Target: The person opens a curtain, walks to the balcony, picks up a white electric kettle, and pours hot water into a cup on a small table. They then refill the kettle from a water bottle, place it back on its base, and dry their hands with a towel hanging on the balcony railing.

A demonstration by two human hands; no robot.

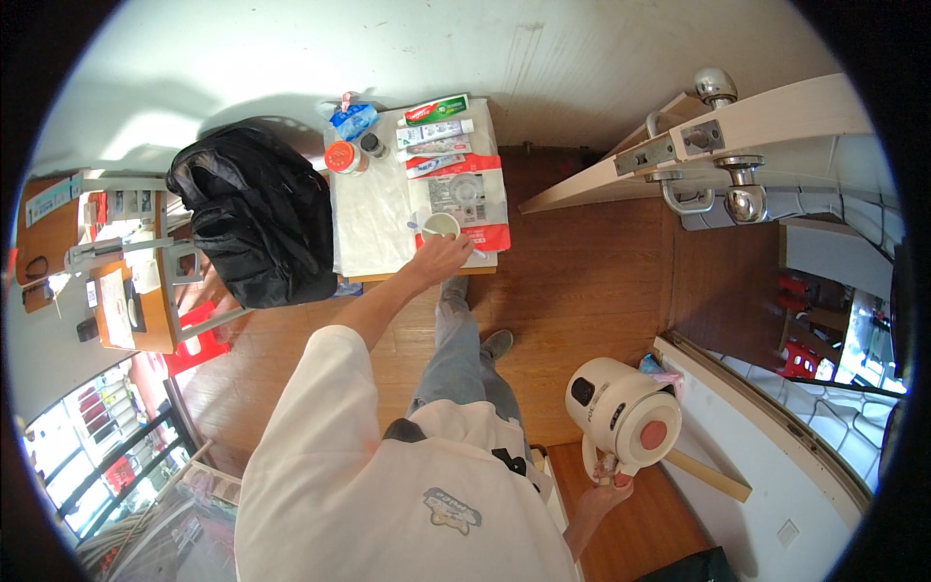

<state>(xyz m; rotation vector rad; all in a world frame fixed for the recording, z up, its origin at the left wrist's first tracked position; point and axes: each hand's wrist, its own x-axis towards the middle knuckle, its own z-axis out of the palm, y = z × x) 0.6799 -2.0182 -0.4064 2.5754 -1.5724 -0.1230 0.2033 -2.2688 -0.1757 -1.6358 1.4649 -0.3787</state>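
Observation:
On the small table's front edge, my left hand (pixel 441 260) is at a white cup (pixel 442 224), its fingers against the near rim. A thin stick-like thing, perhaps a spoon or toothbrush handle, lies across the cup's rim; whether my fingers hold it I cannot tell. The cup stands on a red and white plastic package (pixel 465 190). Off to the right, my right hand (pixel 609 489) grips the handle of a cream electric kettle (pixel 625 415) with a red button on its lid. The kettle is tilted. Toothpaste tubes (pixel 435 132) lie behind the cup.
A black backpack (pixel 254 218) stands left of the table (pixel 367 240). An orange-lidded jar (pixel 345 158), a small black-capped bottle (pixel 372 145) and a blue packet (pixel 354 120) are at the table's back left. An open door (pixel 778 109) projects from the right; a red stool (pixel 196 338) stands left.

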